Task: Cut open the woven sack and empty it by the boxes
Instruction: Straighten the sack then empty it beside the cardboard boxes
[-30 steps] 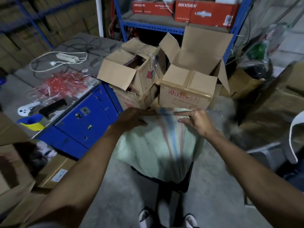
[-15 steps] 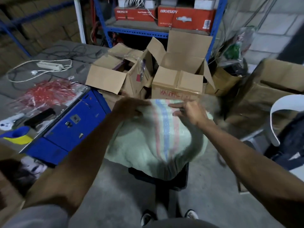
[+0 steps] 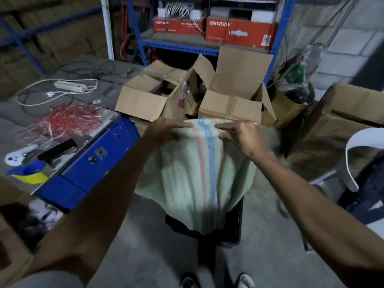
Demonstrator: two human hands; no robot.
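Note:
A pale green woven sack (image 3: 193,179) with a red and a blue stripe hangs in front of me, its lower end resting on a black crate (image 3: 230,229). My left hand (image 3: 164,129) grips the sack's top edge on the left. On the right side of that same edge my right hand (image 3: 239,135) pinches the fabric. Just beyond the sack stand two open cardboard boxes: one (image 3: 149,100) to the left and one (image 3: 234,94) to the right with its flaps up. I see no cutting tool in either hand.
A blue cabinet (image 3: 97,154) with a grey top stands at the left, carrying red plastic strips (image 3: 66,119), a power strip (image 3: 69,86) and a yellow-blue tape roll (image 3: 29,173). Blue shelving (image 3: 182,46) holds red boxes behind. More cardboard and a white chair (image 3: 353,154) crowd the right.
Both hands have lifted the sack's top edge upward and toward the boxes. The sack now hangs longer and straighter below them, and my view has tilted up.

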